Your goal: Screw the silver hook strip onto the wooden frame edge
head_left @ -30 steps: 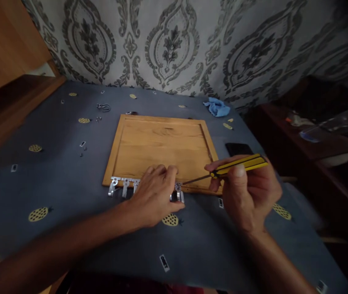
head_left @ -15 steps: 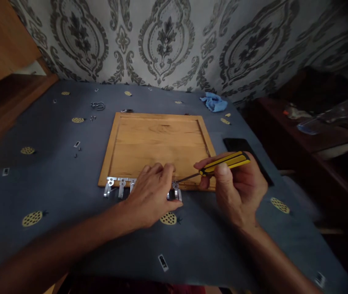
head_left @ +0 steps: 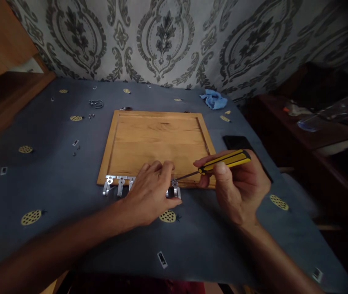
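A framed wooden board lies flat on the blue cloth. Along its near edge runs a metal hook rail, its hooks hanging over the edge toward me. My left hand is closed over the rail's middle, fingers curled on the board and thumb beside the rightmost hook. It hides part of the rail. In my right hand is a yellow-and-black screwdriver, tilted low and pointing left. Its tip meets the right end of the rail; any screw there is too small to make out.
Several small screws and a loose metal hook lie to the left. A blue rag sits at the back right. A black phone-like slab lies beyond my right hand. A patterned curtain hangs behind.
The view has shifted slightly, so everything sits a little higher in the picture. Both hands keep their places, and the screwdriver's tip stays at the rail's right end.
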Motion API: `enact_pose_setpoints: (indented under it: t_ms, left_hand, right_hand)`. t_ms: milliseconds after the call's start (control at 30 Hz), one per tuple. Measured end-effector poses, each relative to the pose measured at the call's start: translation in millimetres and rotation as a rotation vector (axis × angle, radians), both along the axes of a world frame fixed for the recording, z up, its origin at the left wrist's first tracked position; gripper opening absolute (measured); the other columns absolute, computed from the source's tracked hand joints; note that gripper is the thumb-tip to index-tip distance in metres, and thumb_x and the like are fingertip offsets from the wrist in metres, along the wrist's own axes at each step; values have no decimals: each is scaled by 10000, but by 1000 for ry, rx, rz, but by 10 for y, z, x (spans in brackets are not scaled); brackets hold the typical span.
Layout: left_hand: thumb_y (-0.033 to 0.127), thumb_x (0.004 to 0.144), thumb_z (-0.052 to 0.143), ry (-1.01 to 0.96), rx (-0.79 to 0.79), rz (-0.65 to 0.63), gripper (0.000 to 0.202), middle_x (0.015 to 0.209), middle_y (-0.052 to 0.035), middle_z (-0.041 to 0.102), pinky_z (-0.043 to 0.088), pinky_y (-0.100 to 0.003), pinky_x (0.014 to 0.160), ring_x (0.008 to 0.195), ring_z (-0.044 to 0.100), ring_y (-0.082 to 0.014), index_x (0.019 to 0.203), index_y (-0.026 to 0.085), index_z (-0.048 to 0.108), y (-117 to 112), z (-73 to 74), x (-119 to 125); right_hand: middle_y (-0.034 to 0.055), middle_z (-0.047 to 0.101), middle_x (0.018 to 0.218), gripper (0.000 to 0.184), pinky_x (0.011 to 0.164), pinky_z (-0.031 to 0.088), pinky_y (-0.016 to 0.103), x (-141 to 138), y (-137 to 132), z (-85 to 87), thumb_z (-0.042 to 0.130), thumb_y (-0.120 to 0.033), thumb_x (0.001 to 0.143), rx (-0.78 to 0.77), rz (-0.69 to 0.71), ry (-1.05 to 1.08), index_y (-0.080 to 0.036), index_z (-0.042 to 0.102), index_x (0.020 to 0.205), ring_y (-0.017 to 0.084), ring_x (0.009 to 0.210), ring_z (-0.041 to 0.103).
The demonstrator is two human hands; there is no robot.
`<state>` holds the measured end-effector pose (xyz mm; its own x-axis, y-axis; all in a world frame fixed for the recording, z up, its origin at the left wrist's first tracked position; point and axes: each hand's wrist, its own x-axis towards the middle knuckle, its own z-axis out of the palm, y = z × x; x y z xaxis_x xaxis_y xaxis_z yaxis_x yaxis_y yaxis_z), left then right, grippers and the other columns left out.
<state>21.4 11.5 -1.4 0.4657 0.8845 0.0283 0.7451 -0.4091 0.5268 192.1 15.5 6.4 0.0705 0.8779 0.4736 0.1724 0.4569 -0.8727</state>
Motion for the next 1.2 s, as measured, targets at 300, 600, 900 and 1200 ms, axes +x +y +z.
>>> enact_pose_setpoints:
  t_ms: [300,600,900,1200]
  left_hand:
    - [324,720,763,-20,8,12,491,1020,-69,630,435,-437,863,997,565,-284,1061,179,441,-3,-8,4]
    - [328,715,773,-6,3,13,501,1033,-64,617,447,-436,876,1010,566,-284,1060,188,439,-5,9,-2]
    - [343,724,770,-14,23,10,492,1035,-68,609,452,-437,861,1014,567,-286,1042,190,429,-2,-7,-8]
    - [339,730,764,-18,44,-9,473,1003,-63,621,446,-433,861,1000,577,-286,1023,187,426,-5,-32,-10]
  right_hand:
    - [12,711,846,101,398,481,249,11,5,-34,624,-305,899,-12,35,29,-227,563,878,91,458,577]
    - [-4,704,832,139,391,481,239,-14,10,-14,636,-332,887,-14,61,7,-239,540,849,91,449,573]
    - [26,677,954,219,589,593,261,35,0,198,590,-304,918,-204,256,-179,-242,636,1124,107,623,652]
    - [11,702,832,143,399,512,185,-45,72,234,731,-312,804,-205,188,-103,-187,662,796,54,442,553]
